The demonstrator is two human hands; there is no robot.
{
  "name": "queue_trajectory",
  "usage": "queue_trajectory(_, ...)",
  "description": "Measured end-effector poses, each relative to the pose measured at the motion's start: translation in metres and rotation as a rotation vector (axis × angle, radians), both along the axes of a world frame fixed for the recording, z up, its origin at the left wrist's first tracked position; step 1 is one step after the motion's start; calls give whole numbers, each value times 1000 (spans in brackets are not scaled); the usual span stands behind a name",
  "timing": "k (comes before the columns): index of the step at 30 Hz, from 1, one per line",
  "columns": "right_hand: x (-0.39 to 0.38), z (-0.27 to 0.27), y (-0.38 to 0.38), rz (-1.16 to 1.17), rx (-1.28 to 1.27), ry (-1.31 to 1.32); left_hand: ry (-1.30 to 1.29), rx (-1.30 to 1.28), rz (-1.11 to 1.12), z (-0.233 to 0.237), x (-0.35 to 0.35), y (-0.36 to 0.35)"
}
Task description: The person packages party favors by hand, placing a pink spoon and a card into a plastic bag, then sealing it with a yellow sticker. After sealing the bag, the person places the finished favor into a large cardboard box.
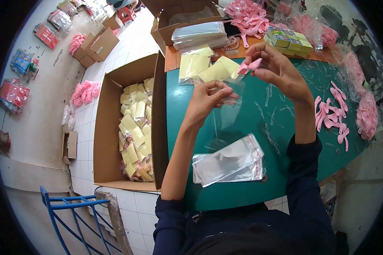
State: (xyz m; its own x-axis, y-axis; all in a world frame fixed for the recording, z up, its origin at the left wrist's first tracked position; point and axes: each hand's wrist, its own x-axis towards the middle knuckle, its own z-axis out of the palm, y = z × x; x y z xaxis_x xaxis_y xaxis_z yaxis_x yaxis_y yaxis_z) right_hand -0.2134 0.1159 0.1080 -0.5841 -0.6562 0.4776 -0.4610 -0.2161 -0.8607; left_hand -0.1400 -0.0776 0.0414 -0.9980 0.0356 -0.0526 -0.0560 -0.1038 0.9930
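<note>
My left hand point(210, 98) is closed, its fingers pinching a transparent plastic bag point(226, 121) that hangs down over the green table. Up and to the right of it, my right hand point(278, 72) grips a pink plastic spoon point(250, 66) between thumb and fingers; part of the spoon is hidden by the fingers. The spoon is above the bag, apart from it. Below my hands lies a stack of transparent bags point(230, 161) with adhesive strips. Just beyond my left hand are yellow cards point(219, 70) in bags.
Several loose pink spoons point(334, 112) lie on the green table point(293, 170) at right, among plastic scraps point(268, 138). A large cardboard box point(104, 140) full of bagged yellow cards stands at left. Small boxes point(287, 40) and a bag stack point(200, 34) sit at the back.
</note>
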Motion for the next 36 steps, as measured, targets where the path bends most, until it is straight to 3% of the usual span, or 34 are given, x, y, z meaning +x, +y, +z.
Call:
queue_trajectory(6, -12, -3, 3, -151, 172, 88, -1, 31, -57, 1, -1, 8)
queue_trajectory(15, -12, -6, 0, -52, -33, -2, -52, -16, -104, 13, 5, 1)
queue_trajectory(18, -8, -6, -5, -149, -97, 42, -39, -118, -200, 12, 4, -3)
queue_trajectory(21, -12, -7, 0, -45, -31, 33, -43, -106, -223, 12, 4, -4)
queue_trajectory(30, -6, -6, -2, 21, 94, -23, -3, -95, -126, 11, 2, -2)
queue_trajectory(33, -4, -10, -8, 49, 175, -79, 93, 44, -165, 7, 0, -1)
queue_trajectory(36, -5, -17, -15, 29, 98, -34, 128, 102, -100, 1, -3, 2)
